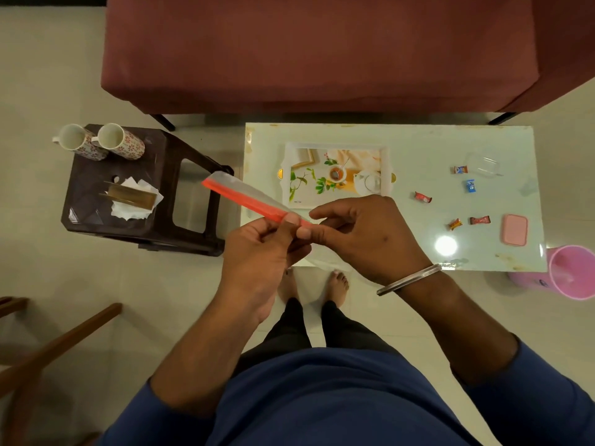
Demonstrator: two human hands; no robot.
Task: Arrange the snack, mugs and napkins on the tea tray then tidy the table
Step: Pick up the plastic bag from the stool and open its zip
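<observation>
Both hands hold a long flat clear plastic bag with an orange-red strip (248, 196) in the air before the table's near left corner. My left hand (260, 252) pinches its near end, and my right hand (363, 233) grips it beside the left. The printed tea tray (335, 146) lies bare on the pale table (418, 140). Several wrapped candies (423, 197) lie scattered on the table's right half. Two floral mugs (96, 141) stand on a dark stool (193, 152) to the left, with white napkins (135, 214) under a gold holder.
A clear plastic box (484, 164) and a pink lid (514, 234) lie at the table's right end. A pink bucket (570, 272) stands on the floor at the right. A maroon sofa (322, 49) runs behind the table. A wooden chair (48, 349) is at the lower left.
</observation>
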